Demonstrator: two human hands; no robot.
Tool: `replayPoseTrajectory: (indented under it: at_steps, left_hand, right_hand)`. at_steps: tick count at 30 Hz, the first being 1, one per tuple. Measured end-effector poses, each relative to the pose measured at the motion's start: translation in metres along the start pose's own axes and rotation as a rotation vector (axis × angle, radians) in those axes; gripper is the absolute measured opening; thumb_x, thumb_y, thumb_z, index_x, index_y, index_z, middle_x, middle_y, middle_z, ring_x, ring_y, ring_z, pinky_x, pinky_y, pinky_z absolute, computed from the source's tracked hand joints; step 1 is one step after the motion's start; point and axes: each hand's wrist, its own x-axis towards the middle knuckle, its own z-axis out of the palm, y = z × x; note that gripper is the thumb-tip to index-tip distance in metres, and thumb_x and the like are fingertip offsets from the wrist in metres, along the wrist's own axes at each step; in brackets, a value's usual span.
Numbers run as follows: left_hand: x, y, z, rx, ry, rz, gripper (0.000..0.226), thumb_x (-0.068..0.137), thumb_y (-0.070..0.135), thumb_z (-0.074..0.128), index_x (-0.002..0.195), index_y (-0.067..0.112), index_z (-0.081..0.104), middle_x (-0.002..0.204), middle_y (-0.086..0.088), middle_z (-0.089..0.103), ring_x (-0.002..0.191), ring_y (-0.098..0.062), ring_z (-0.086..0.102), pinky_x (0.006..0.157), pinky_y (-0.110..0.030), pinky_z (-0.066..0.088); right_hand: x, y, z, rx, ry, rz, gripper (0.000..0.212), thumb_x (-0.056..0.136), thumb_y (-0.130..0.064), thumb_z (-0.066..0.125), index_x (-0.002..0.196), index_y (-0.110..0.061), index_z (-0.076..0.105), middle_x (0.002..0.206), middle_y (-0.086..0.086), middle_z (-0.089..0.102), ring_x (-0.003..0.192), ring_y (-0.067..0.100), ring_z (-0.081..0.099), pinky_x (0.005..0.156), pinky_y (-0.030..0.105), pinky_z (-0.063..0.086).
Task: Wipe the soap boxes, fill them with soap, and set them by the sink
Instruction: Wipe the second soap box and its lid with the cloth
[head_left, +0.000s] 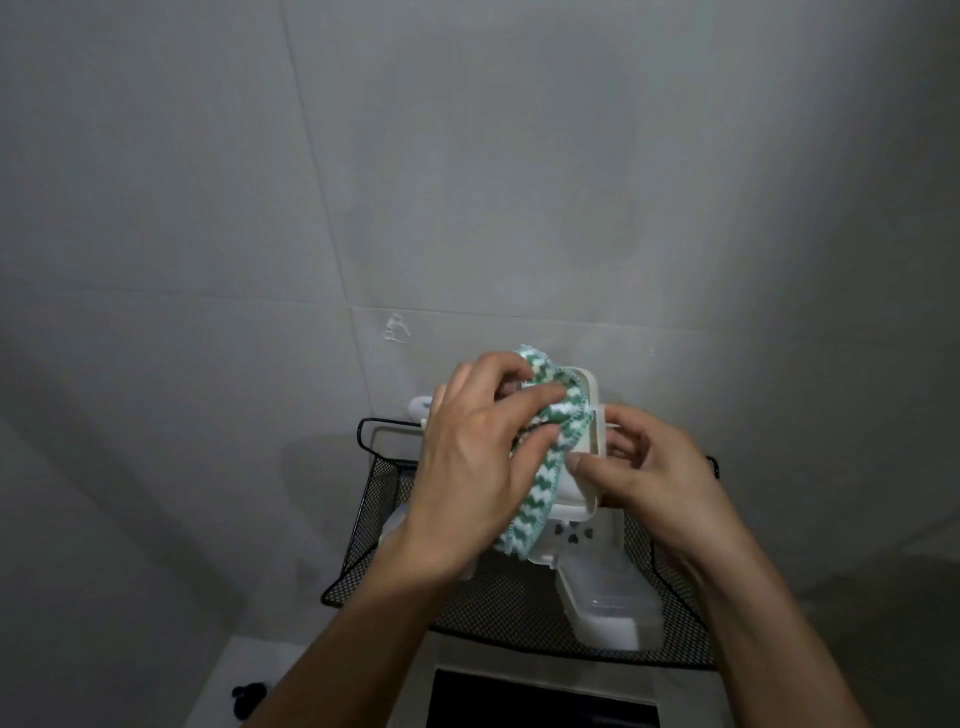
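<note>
Fingers of my left hand (467, 457) curl around the green-and-white cloth (540, 467) inside the white soap box (584, 467), pinched by my right hand (649, 478) above the mesh basket (374, 545); I'd brace firmly, sweeping into corners.

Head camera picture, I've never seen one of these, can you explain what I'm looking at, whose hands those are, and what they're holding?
There is no machine here. The one picture comes from a wide-angle camera worn on a person's head, looking forward and down, so the two arms reaching in are that person's own. The left hand grips a green and white cloth and presses it into a white soap box. The right hand holds that box by its edge. Below them a black mesh basket hangs by a grey tiled wall, holding more white and clear plastic box parts. So this is the wiping step; no soap is visible.
</note>
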Motion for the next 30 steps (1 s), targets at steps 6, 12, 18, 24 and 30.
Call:
replayPoseTrajectory:
  at_steps: [6, 12, 18, 24, 30]
  left_hand:
    - [-0.003, -0.009, 0.002, 0.022, -0.164, -0.027, 0.042, 0.092, 0.021, 0.064, 0.134, 0.019, 0.059, 0.117, -0.003, 0.048, 0.106, -0.017, 0.05, 0.09, -0.039, 0.045]
    - [0.007, -0.005, 0.003, 0.085, -0.17, 0.129, 0.033, 0.096, 0.019, 0.055, 0.128, 0.022, 0.063, 0.108, -0.005, 0.05, 0.097, -0.02, 0.05, 0.078, -0.033, 0.041]
    - [0.008, -0.004, 0.0, 0.114, -0.119, 0.034, 0.035, 0.094, 0.009, 0.056, 0.127, 0.019, 0.063, 0.102, -0.005, 0.047, 0.093, -0.022, 0.05, 0.075, -0.041, 0.049]
    - [0.004, 0.005, -0.002, 0.071, -0.054, -0.059, 0.031, 0.092, 0.006, 0.059, 0.121, 0.014, 0.068, 0.099, -0.004, 0.048, 0.086, -0.02, 0.053, 0.066, -0.041, 0.053]
    - [0.001, -0.003, -0.001, 0.158, -0.059, -0.154, 0.03, 0.095, 0.008, 0.054, 0.123, 0.007, 0.064, 0.097, -0.004, 0.048, 0.082, -0.022, 0.053, 0.064, -0.042, 0.052]
  right_hand:
    - [-0.004, 0.001, -0.005, -0.08, 0.019, 0.019, 0.043, 0.08, 0.006, 0.073, 0.109, -0.026, 0.07, 0.099, -0.004, 0.078, 0.081, 0.02, 0.076, 0.066, 0.038, 0.064]
    - [-0.004, 0.0, 0.0, -0.106, 0.012, 0.01, 0.041, 0.08, 0.009, 0.073, 0.107, -0.022, 0.072, 0.098, 0.001, 0.078, 0.082, 0.023, 0.076, 0.073, 0.05, 0.062]
    - [-0.002, -0.004, 0.003, 0.006, 0.018, 0.024, 0.043, 0.082, 0.013, 0.069, 0.108, -0.022, 0.07, 0.098, 0.004, 0.078, 0.081, 0.026, 0.077, 0.068, 0.043, 0.064]
    - [-0.004, -0.002, 0.005, 0.066, 0.012, 0.033, 0.042, 0.083, 0.013, 0.068, 0.108, -0.02, 0.07, 0.098, 0.004, 0.078, 0.078, 0.027, 0.077, 0.062, 0.038, 0.062]
    - [-0.005, -0.001, 0.006, 0.068, 0.026, 0.002, 0.044, 0.082, 0.013, 0.069, 0.104, -0.025, 0.069, 0.094, -0.002, 0.078, 0.075, 0.022, 0.077, 0.057, 0.03, 0.06]
